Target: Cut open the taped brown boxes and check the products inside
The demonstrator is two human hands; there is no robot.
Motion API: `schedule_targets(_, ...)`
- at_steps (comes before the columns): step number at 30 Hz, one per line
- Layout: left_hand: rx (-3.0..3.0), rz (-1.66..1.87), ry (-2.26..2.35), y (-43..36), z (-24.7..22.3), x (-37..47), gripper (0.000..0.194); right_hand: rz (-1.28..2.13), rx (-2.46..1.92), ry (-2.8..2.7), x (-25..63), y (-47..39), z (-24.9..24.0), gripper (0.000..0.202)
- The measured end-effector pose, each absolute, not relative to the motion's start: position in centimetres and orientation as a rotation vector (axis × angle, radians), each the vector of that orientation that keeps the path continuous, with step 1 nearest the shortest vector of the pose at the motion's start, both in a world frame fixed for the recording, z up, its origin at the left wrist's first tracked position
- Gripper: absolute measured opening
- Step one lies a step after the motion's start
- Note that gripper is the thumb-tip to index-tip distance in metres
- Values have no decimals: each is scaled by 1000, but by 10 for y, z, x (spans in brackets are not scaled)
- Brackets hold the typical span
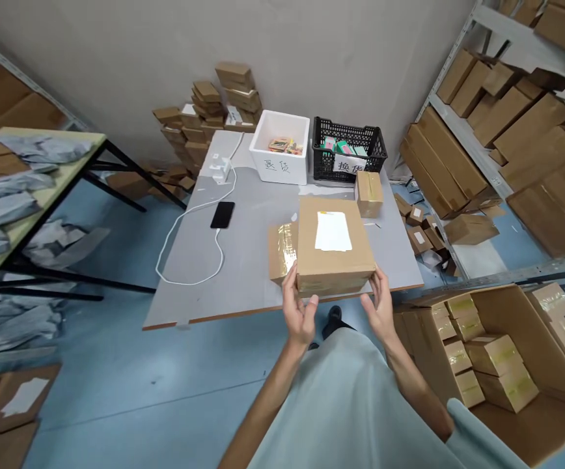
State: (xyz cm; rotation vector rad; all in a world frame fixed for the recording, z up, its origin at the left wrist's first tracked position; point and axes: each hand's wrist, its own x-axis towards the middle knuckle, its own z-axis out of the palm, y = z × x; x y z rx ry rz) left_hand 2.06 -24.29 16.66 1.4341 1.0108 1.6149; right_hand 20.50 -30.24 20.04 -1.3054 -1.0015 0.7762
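Observation:
A brown cardboard box [310, 251] with a white label [332, 231] on its top sits at the table's front edge, between my two hands. My left hand [299, 311] grips its near left corner, fingers along the side and thumb apart. On the opposite corner, my right hand [379, 304] holds the right side, its fingertips partly hidden behind the box. Just left of it is another taped box [280, 251], partly covered. A smaller taped carton [369, 194] stands behind on the right. I cannot tell whether the labelled box is lifted or resting on the table.
On the grey table [189, 260] lie a phone [222, 215], a white cable [185, 283] and a power plug block [220, 169]. A white bin [278, 168] and a black crate [324, 166] stand at the back. A large open carton [551, 417] holding several boxes is at right.

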Motion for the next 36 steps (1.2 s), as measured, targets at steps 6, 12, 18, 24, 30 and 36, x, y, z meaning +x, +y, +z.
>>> schedule_targets(6, 1219, 1306, 1303, -206, 117, -9, 77, 1007, -1364, -884, 206, -238, 149, 85)
schedule_targets(12, 1182, 1094, 1489, -187, 107, -43, 73, 1087, -1563, -813, 223, -208, 113, 70)
schedule_targets(18, 1192, 853, 1639, -140, 71, -63, 68, 1367, -1492, -752, 229, -200, 105, 81)
schedule_targets(24, 1665, 369, 1641, -104, 44, -67, 83, 1426, -1636, -473, 223, -219, 102, 87)
schedule_targets(30, 1938, 73, 1402, -73, 48, -83, 102, 1361, -1597, -394, 202, -215, 107, 97)
schedule_targets(36, 2098, 74, 1296, -52, 44, -107, 104, 1233, -1654, -388, 189, -209, 118, 100)
